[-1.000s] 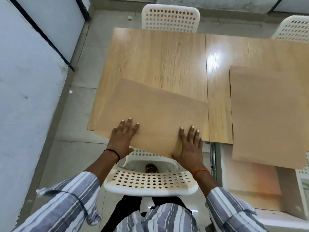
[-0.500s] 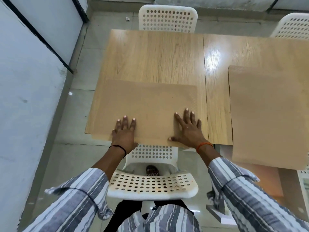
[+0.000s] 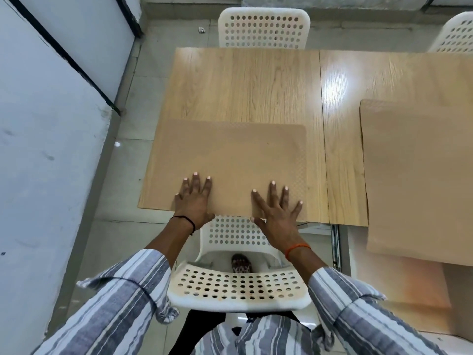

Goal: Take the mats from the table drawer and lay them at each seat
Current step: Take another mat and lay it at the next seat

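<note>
A tan mat (image 3: 235, 160) lies flat on the wooden table (image 3: 245, 85), squared to the near edge in front of the white perforated chair (image 3: 238, 288). My left hand (image 3: 194, 198) rests palm-down on the mat's near left part, fingers spread. My right hand (image 3: 276, 208) presses flat on its near right part, thumb hanging over the table edge. A second tan mat (image 3: 419, 180) lies to the right, overhanging the near table edge above the open drawer (image 3: 399, 290).
A white chair (image 3: 263, 28) stands at the far side, another (image 3: 455, 34) at the far right. A grey wall (image 3: 38, 149) runs along the left with a strip of tiled floor (image 3: 122, 175) between it and the table.
The mat was tilted and overhanging the near edge; it has been turned straight and slid farther onto the table. Both hands moved forward with it and now lie flat.
</note>
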